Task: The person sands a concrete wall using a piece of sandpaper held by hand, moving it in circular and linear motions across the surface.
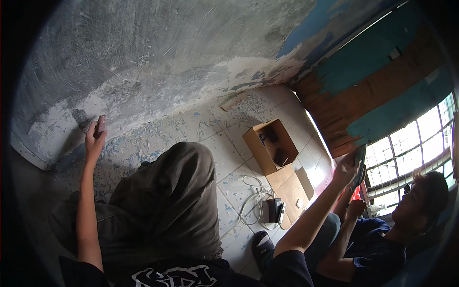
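My left hand (92, 141) grips a small reddish-brown block (102, 123), its upper end close to the low part of the scraped grey wall (122, 86). A pale, whitish patch (92, 103) lies on the wall just above that block. Out to the right, my right hand (345, 173) is raised and holds a dark, flat object (359, 161), seen nearly edge-on; its exact kind is unclear. Right beside it, a seated person (373, 236) in a dark blue shirt has a bent arm and a closed hand (356, 208) just below that object.
Paint flakes (143, 147) litter the tiled floor (229, 158) along the wall. An open cardboard box (256, 143) holds dark items. Near it lie a pale cable (245, 208) and a black box-shaped device (274, 210). A teal, partly stripped door (358, 89) and a barred window (405, 150) stand right.
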`<state>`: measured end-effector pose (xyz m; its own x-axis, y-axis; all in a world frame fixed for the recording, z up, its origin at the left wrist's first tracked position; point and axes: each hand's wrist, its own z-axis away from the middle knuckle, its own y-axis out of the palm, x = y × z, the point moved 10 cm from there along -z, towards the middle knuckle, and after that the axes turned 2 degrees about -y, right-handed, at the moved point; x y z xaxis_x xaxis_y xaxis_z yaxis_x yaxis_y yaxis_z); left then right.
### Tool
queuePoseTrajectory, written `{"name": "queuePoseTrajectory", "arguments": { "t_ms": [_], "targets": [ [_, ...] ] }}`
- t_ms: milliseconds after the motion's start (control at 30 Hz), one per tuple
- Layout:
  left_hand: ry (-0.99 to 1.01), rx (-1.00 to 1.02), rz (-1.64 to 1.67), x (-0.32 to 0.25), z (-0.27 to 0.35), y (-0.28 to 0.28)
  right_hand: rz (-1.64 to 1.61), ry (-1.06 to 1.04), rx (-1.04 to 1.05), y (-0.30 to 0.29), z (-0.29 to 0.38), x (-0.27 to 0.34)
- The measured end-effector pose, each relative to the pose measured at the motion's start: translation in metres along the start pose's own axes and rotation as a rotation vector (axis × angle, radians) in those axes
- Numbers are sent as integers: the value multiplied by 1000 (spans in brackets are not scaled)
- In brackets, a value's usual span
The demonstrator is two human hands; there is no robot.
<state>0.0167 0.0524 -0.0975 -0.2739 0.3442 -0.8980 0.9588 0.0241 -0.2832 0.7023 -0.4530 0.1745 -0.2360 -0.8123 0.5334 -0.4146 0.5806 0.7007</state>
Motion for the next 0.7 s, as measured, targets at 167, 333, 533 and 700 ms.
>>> {"name": "queuePoseTrajectory", "arguments": {
  "t_ms": [167,333,533,700],
  "targets": [
    [-47,11,-11,1,0,0,1569,-808,358,40,7,54],
    [0,-12,30,2,-2,-4,705,-319,179,53,20,16],
    [-50,87,73,16,-5,6,28,170,155,59,58,-65],
    [17,3,86,7,-5,-4,140,390,224,100,136,-118]
  ]
}}
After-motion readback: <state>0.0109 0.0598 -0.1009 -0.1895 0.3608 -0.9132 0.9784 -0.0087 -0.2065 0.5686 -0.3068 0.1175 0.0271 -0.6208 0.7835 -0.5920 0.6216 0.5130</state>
